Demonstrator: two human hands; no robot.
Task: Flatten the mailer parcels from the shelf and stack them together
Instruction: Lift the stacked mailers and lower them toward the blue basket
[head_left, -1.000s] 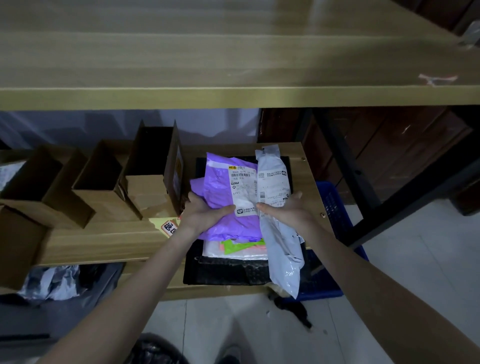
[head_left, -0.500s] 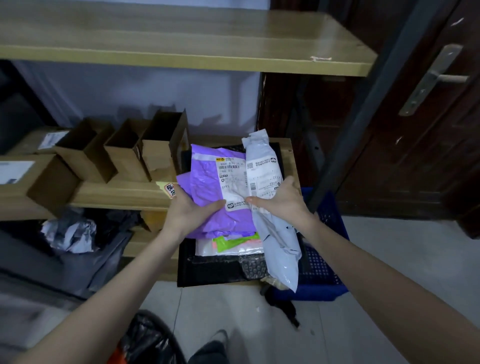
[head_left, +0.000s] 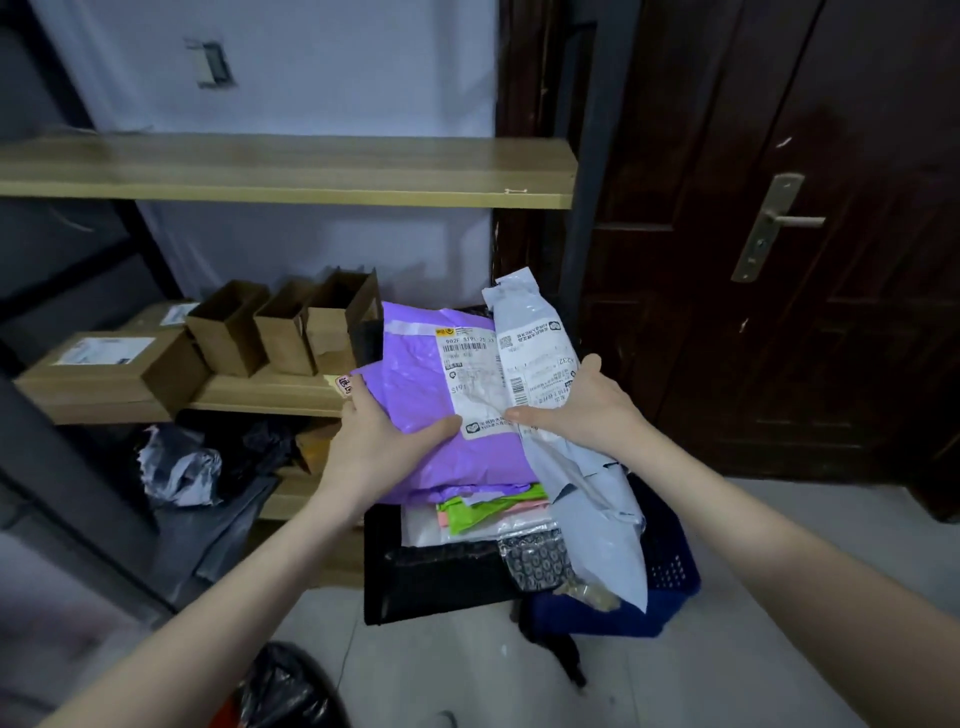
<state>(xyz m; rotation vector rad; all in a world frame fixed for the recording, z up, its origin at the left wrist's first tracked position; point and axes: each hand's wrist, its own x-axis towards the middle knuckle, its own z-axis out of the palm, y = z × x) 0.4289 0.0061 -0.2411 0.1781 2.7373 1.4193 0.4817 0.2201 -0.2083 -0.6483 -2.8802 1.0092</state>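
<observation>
I hold a stack of mailer parcels in front of the wooden shelf (head_left: 249, 395). A purple mailer (head_left: 415, 384) with a white label lies on top at the left. My left hand (head_left: 382, 441) grips its near left edge, thumb on top. A long white mailer (head_left: 566, 462) lies across the right side, and my right hand (head_left: 576, 405) grips it with the thumb over its label. Under them show a green and pink parcel (head_left: 483, 506), a clear bag and a large black mailer (head_left: 441, 577) at the bottom.
Open brown cartons (head_left: 280, 325) and a labelled box (head_left: 109, 366) stand on the shelf to the left. Crumpled grey and black bags (head_left: 182, 467) fill the space below. A blue crate (head_left: 670, 566) sits on the floor under the stack. A dark door (head_left: 779, 234) is at the right.
The stack has come off the shelf toward me and risen. The view has pulled back and lifted, so the upper shelf and the door now show. Both hands keep their hold.
</observation>
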